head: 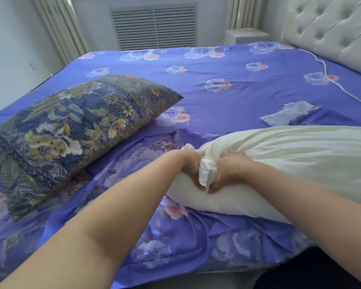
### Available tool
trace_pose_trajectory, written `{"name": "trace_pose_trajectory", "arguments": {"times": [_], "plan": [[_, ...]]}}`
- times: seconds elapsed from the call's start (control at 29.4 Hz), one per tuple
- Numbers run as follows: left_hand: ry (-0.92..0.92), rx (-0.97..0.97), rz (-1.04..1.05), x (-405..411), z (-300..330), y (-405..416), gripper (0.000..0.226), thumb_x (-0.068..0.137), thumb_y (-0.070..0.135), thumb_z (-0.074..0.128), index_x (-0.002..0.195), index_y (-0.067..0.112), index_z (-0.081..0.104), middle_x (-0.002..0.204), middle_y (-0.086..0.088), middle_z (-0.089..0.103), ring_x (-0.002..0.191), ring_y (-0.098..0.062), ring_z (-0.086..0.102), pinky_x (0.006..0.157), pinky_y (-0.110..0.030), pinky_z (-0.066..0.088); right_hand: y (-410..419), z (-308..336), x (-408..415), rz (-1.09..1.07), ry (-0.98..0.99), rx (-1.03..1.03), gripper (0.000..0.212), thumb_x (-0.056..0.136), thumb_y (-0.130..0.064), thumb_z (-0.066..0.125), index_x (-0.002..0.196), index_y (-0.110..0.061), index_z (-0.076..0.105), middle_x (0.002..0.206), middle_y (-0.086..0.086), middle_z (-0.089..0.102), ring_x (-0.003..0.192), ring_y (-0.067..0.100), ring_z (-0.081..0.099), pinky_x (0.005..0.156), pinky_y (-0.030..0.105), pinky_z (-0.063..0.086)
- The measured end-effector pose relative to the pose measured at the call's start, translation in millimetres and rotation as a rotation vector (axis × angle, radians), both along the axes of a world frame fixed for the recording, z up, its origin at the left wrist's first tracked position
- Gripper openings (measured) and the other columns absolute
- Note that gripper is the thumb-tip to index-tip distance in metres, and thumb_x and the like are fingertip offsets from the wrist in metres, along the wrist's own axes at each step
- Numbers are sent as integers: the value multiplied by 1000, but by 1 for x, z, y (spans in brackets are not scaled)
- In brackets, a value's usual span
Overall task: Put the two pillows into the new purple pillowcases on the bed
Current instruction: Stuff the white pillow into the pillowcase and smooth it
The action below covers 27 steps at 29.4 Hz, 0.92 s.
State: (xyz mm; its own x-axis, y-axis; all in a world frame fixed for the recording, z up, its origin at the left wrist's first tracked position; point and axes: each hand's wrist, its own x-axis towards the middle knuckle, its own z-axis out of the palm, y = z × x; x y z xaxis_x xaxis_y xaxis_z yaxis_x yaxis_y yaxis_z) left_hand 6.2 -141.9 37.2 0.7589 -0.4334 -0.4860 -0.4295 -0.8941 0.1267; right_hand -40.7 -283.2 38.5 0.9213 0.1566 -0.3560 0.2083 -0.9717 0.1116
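Note:
A bare cream pillow (290, 163) lies across the near right of the bed. My left hand (191, 166) and my right hand (227, 171) both grip its bunched left end, thumbs nearly touching. Under that end a purple floral pillowcase (175, 236) lies flat and wrinkled on the bed. A second pillow (75, 130), in a dark blue and yellow floral case, lies at the left. Another folded purple pillowcase (296, 116) lies further back on the right.
The bed (206, 65) wears a purple floral sheet. A white cable (329, 80) trails across its right side near the tufted cream headboard (331, 32). A white nightstand (246, 35) and a vent grille (154, 27) stand beyond the bed.

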Motion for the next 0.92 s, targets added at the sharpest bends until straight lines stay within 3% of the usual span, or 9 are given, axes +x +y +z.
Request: {"name": "trace_pose_trajectory", "arguments": {"times": [0.14, 0.24, 0.31, 0.41, 0.48, 0.54, 0.71, 0.82, 0.92], "plan": [[-66, -117, 77, -10, -10, 10, 87, 39, 68, 75, 113, 28, 52, 102, 0, 55, 91, -23, 58, 80, -36, 50, -1, -6, 10, 71, -123, -82, 131, 49, -80, 64, 150, -27, 1, 158, 7, -15, 145, 31, -13, 113, 57, -5], [-317, -182, -16, -26, -20, 17, 76, 52, 69, 74, 111, 25, 55, 99, 3, 55, 90, -18, 51, 76, -32, 44, -7, -9, 17, 128, -162, -62, 109, 77, -56, 55, 145, -26, -26, 155, 8, -27, 143, 28, -23, 113, 57, -12], [-470, -206, -49, -35, -35, 20, 70, 55, 73, 65, 105, 25, 57, 95, 4, 58, 92, -18, 52, 81, -33, 45, -8, -10, 20, 220, -203, -65, 88, 88, -39, 39, 145, -24, -27, 158, 9, -16, 145, 25, -18, 114, 54, -13], [-660, -247, -58, -49, -53, 23, 58, 61, 70, 60, 93, 21, 59, 89, -3, 64, 87, -26, 59, 81, -34, 45, -8, -11, 20, 340, -174, -28, 90, 87, -54, 42, 150, -20, -13, 145, 6, 40, 140, 24, 28, 118, 43, 7], [-779, -363, -15, -65, -62, 26, 50, 63, 60, 66, 82, 15, 60, 77, -6, 66, 76, -29, 62, 73, -34, 42, -5, -11, 14, 353, -143, 8, 78, 80, -64, 47, 145, -26, 25, 123, -1, 58, 121, 23, 50, 104, 37, 32], [-868, -529, 43, -80, -62, 30, 46, 64, 58, 63, 79, 15, 58, 75, -4, 65, 75, -29, 62, 69, -34, 44, -5, -10, 8, 344, -155, 79, 48, 76, -67, 50, 113, -36, 50, 111, -6, 64, 109, 21, 58, 87, 35, 37], [-675, -1437, 889, -83, -52, 62, 21, 94, 34, 44, 95, 15, 55, 96, 3, 53, 90, -16, 49, 84, -29, 39, -37, 19, -14, 233, -317, 396, 36, 80, -47, 53, 111, -32, 59, 114, -1, 65, 109, 24, 58, 83, 31, 38], [-254, -1125, 992, -64, -74, 72, 8, 92, 17, 49, 96, 14, 56, 100, -8, 62, 91, -22, 56, 84, -32, 43, -43, 66, 1, 101, -510, 520, 50, 72, -46, 43, 115, -26, 58, 117, 5, 65, 108, 30, 59, 85, 37, 41], [-101, -765, 861, -58, -94, 63, 31, 92, 29, 50, 117, 11, 53, 127, -16, 50, 108, -28, 54, 92, -35, 45, -35, 62, 14, -27, -550, 536, 49, 78, -44, 47, 125, -31, 53, 123, 4, 62, 114, 30, 55, 87, 38, 40]]}}
